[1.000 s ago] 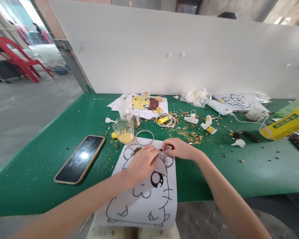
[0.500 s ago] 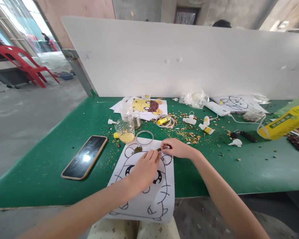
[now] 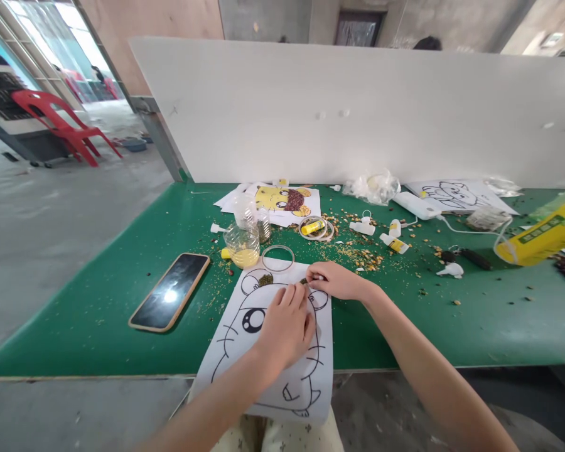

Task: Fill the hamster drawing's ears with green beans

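Running lengthwise near to far, the sheet (image 3: pixel 238 339) lies under both hands, one dark patch (image 3: pixel 265 280) near the left hand (image 3: pixel 286 320). That hand lies fingers together, a second patch (image 3: pixel 304 282) at its fingertips; the right hand (image 3: pixel 333 279) curls by the upper right corner. Whether either pinches anything cannot be told.

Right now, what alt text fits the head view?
A person's left hand and right hand are close together over a white paper sheet with a black cartoon-animal outline, which overhangs a green table strewn with small grains.

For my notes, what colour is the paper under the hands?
The paper is white with black lines, seen in the head view.
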{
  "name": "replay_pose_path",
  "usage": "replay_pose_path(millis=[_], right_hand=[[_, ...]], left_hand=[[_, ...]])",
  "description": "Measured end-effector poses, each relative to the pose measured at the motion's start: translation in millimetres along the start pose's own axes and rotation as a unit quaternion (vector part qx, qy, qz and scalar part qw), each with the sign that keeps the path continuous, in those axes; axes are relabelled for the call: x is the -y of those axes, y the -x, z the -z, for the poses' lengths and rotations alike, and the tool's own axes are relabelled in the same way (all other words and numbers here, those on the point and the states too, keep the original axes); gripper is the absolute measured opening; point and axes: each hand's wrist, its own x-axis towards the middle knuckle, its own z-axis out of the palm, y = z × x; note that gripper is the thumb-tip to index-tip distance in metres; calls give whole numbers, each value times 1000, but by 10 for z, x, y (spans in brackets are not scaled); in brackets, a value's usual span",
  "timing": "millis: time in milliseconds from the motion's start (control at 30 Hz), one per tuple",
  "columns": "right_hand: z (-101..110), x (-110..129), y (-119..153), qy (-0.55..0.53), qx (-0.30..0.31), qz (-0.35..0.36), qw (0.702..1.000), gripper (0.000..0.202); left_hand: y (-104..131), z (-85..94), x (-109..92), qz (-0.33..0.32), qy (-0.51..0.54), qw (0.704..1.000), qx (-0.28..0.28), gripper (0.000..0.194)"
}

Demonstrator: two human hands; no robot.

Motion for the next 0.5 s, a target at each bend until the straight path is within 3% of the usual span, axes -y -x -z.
replay_pose_path(millis=[500], right_hand=[[168,-74,83,-126,72,-22,989,7]], left_hand=[[7,-20,10,4,24,1000,-4,42]])
